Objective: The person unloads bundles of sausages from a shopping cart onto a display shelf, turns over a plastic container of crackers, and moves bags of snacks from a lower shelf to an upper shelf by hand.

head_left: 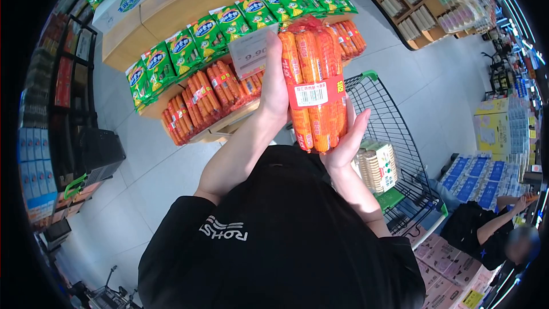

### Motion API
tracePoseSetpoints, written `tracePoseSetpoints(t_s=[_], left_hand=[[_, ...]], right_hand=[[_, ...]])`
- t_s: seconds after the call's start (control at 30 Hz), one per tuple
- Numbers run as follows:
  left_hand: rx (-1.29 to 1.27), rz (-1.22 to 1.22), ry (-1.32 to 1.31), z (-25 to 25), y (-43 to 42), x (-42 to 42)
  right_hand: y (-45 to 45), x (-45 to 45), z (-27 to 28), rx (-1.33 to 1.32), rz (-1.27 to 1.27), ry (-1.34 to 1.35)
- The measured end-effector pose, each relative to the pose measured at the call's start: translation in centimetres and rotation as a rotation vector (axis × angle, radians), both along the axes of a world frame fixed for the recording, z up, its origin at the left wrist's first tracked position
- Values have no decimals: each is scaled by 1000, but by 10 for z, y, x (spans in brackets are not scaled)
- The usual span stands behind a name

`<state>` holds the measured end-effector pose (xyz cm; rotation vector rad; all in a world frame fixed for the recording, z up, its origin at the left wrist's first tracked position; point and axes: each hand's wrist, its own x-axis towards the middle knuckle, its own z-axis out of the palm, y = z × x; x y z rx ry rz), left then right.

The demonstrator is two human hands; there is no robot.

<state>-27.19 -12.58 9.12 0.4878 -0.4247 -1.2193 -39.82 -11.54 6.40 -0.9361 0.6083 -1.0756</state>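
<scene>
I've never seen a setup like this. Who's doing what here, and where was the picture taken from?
There's no machine arm here, only a person's bare left hand and right hand. The single picture comes from a camera worn on that person's head, looking forward and down past their black shirt. The hands hold a pack of orange-wrapped sticks between them. Beyond, a wooden display carries green packets and similar orange packs. A shopping cart stands to the right.

Passage: tiled floor (394, 71) between wooden display stand (171, 8) and compartmented rack (428, 39). Obstacles: price sign (247, 62), beside left hand (277, 91); wire shopping cart (394, 123), beside right hand (347, 144).
</scene>
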Motion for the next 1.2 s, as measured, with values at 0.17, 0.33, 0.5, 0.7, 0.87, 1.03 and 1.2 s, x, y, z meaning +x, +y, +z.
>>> tracePoseSetpoints(t_s=[0.17,0.33,0.5,0.7,0.87,1.03,1.2], left_hand=[[10,27,1,-3,5,4],[26,22,56,-1,10,11],[27,44,100,-1,14,16],[-1,45,137,-7,21,26],[-27,53,-32,-10,25,26],[72,106,-64,-16,24,28],[55,107,-33,-19,31,30]], right_hand=[[4,2,0,32,57,-3],[3,3,-8,-42,88,46],[3,2,-6,-200,162,34],[18,3,20,-189,295,107],[13,4,17,-269,291,328],[10,9,15,-10,357,144],[12,3,11,139,415,-21]])
